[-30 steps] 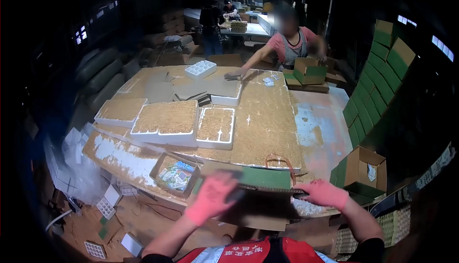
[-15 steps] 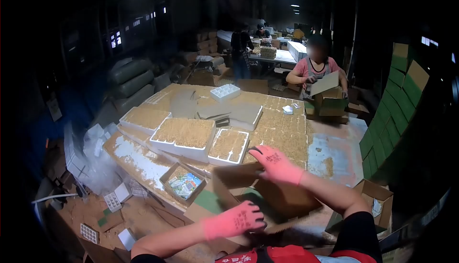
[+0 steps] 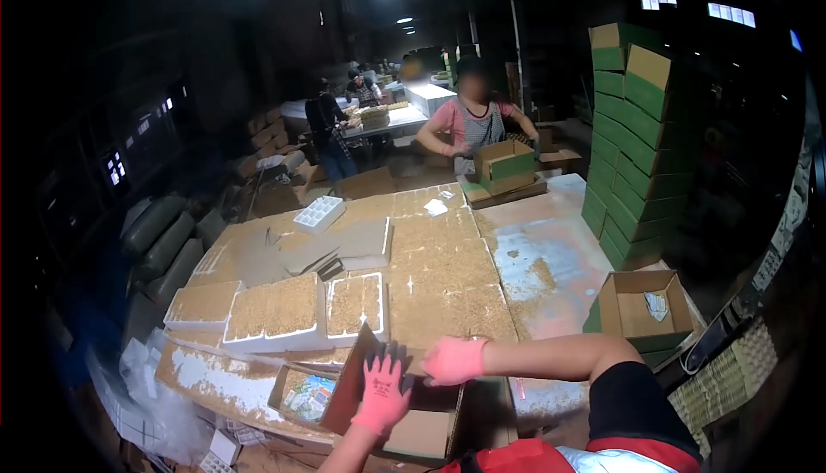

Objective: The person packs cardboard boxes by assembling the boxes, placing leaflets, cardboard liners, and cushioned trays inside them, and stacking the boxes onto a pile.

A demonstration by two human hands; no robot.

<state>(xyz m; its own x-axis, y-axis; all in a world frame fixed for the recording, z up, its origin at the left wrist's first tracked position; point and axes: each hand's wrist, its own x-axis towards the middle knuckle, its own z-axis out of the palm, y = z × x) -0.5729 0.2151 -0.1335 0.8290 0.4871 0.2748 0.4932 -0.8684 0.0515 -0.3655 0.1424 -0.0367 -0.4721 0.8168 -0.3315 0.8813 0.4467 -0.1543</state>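
Observation:
An open cardboard box (image 3: 417, 432) with brown inner walls stands right in front of me at the near edge of the table. My left hand (image 3: 385, 391), in a pink glove with dark fingertips, lies with fingers spread against the box's left wall. At its far side, my right hand (image 3: 454, 361), also gloved in pink, has its fingers curled over the cardboard; the fingertips are partly hidden. Just left of the box sits a small carton holding printed packets (image 3: 310, 397). Beyond my hands are white foam trays (image 3: 274, 311) filled with brown granular material.
An open green-and-brown box (image 3: 602, 305) with a packet inside stands at right, before a tall stack of green boxes (image 3: 632, 154). Across the table a person (image 3: 477, 120) handles another box (image 3: 506, 167). A white compartment tray (image 3: 318, 214) rests farther back. Plastic wrap (image 3: 142, 395) lies at left.
My view has swung to the right. My left hand has gone from half-curled above the box to spread against its left wall. The co-worker's lifted cardboard panel is no longer seen raised.

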